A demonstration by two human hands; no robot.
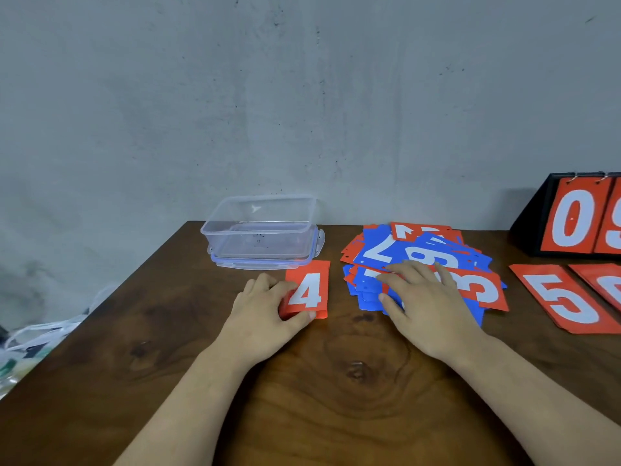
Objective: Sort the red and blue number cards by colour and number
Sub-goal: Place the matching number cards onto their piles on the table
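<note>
1. Left grip (265,307) pinches the red 4 (307,290) on the worktop (336,381), just left of the pile (416,253).
2. Right grip (426,297) lies flat on the pile, fingers straight, holding nothing.
3. Best now: fan the pile gently and slide one card clear.

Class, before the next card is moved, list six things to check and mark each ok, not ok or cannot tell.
1. The left hand grips the red 4 card: ok.
2. Its number faces up and is readable: ok.
3. The right hand rests flat on the mixed pile: ok.
4. Pile sorted by colour: not ok, red and blue overlap.
5. Only one card under the 4: cannot tell.
6. The red 5 card lies apart, right of the pile: ok.
</note>
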